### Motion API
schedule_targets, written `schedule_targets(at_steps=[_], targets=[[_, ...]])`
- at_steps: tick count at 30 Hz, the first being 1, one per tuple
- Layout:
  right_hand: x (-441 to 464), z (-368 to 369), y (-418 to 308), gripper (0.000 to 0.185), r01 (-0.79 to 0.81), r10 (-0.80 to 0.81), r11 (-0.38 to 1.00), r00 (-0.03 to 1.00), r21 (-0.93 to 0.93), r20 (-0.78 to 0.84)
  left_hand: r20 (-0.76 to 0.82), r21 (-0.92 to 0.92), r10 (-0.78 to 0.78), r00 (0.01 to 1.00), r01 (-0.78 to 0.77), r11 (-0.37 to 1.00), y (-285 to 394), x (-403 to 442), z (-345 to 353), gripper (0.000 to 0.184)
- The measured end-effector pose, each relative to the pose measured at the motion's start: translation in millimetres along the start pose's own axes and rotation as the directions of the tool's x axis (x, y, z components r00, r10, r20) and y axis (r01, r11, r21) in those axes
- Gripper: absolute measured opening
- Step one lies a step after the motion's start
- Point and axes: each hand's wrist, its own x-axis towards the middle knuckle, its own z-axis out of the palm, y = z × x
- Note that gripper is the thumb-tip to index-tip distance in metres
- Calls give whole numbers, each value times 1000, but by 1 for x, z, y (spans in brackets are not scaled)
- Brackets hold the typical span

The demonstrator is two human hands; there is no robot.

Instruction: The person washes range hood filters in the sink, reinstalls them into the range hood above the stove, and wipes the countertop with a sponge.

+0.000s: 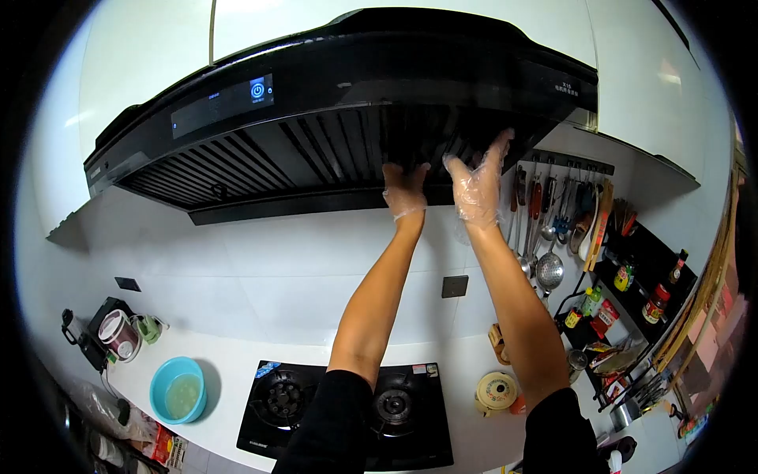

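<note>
Overhead is a black range hood (316,95), its underside lined with slatted filters (237,164). Both my hands reach up to the right part of this underside and wear thin clear plastic gloves. My left hand (406,193) grips the lower edge of a dark filter panel near the hood's middle, with some fingertips lost in shadow. To its right, my right hand (478,193) is on the same dark area, thumb and forefinger wide around the panel. The panel's outline is hard to make out against the black hood.
Below is a black gas stove (257,426) on the white counter (225,442). A blue basin (162,387) holding cloudy liquid stands left. Ladles and a skimmer (549,271) hang at right, beside a rack with bottles (655,304). A yellow lidded pot (496,391) sits beside the stove.
</note>
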Motion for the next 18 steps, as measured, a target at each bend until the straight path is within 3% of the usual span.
schedule_targets(at_steps=[4,7,10,13,16,18], targets=[[-5,2,2,103,-32,31,999,999,39,12,14,-25,-11,1000,11,1000,-8,-1,2,46],[-4,-3,2,104,-5,0,996,998,85,59,14,-176,48,999,-45,983,-22,3,9,46],[-8,-6,1,101,-19,9,988,998,154,70,12,-106,32,999,-30,994,-24,-4,7,45],[-22,-16,-7,97,-124,96,956,989,264,116,-55,-181,185,981,-192,965,-23,-16,-3,43],[-58,-39,-7,91,-146,109,957,981,252,158,63,-150,19,998,-9,989,6,-53,-40,44],[-95,-59,-1,84,-166,120,957,973,238,196,221,-178,-43,974,84,980,16,-91,-68,42]])
